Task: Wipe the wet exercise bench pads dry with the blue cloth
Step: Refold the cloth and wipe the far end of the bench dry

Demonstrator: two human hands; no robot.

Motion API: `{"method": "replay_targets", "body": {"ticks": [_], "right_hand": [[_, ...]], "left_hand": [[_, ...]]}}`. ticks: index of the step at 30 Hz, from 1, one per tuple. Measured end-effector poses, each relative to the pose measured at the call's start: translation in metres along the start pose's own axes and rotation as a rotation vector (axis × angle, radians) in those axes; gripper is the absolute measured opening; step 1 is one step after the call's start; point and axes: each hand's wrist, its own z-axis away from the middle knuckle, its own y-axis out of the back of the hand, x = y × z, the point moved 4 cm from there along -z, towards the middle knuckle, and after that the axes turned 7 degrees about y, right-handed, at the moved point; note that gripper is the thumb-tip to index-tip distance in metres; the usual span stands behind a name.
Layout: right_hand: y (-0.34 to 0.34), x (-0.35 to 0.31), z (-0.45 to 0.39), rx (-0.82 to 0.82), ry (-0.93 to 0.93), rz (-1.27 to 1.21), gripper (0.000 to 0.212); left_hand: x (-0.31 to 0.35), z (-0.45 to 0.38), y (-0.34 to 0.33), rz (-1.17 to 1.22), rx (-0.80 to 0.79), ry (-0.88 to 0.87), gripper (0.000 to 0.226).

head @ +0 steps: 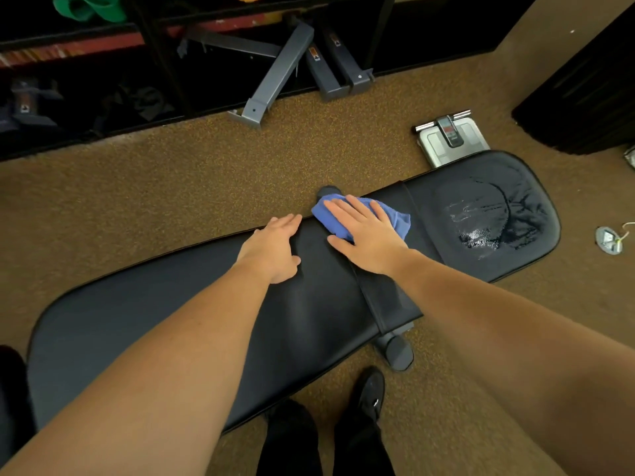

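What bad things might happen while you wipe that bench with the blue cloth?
1. The puddle of water drops on the short black seat pad is untouched, so it might be missed or run off onto the brown carpet.
2. The small crumpled blue cloth under the flat right hand may soak through and just smear water.
3. The left hand leaning on the long black back pad could slip if it's wet.

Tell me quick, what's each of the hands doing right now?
Left hand: open, flat on the long bench pad, holding nothing.
Right hand: open, pressing the blue cloth onto the pad.
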Motion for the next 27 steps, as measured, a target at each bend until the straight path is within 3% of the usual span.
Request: {"method": "replay_targets", "body": {"ticks": [4, 12, 17, 19, 23, 24, 25, 27], "right_hand": [[-0.010, -0.003, 0.027, -0.041, 0.160, -0.026, 0.054], [-0.039, -0.029, 0.095, -0.066, 0.291, -0.055, 0.054], [-0.048, -0.025, 0.127, 0.014, 0.427, -0.056, 0.043], [-0.033, -0.022, 0.121, 0.120, 0.369, -0.128, 0.038], [0.032, -0.018, 0.073, 0.494, 0.012, -0.331, 0.035], [0.043, -0.016, 0.056, 0.521, -0.046, -0.341, 0.035], [0.048, -0.014, 0.036, 0.479, -0.077, -0.308, 0.036], [0.032, -0.012, 0.003, 0.212, -0.130, -0.176, 0.046]], "left_hand": [[0.000, 0.000, -0.001, 0.014, 0.025, 0.007, 0.089], [-0.002, 0.000, 0.003, 0.032, 0.041, 0.045, 0.088], [-0.004, 0.002, 0.002, 0.048, 0.041, 0.034, 0.086], [-0.005, 0.000, 0.004, 0.047, 0.037, 0.019, 0.083], [-0.018, -0.002, 0.017, 0.261, 0.022, 0.033, 0.066], [-0.026, -0.001, 0.022, 0.309, 0.042, 0.043, 0.065], [-0.034, 0.001, 0.026, 0.324, 0.079, 0.056, 0.064], [-0.053, 0.007, 0.031, 0.283, 0.166, 0.109, 0.060]]}}
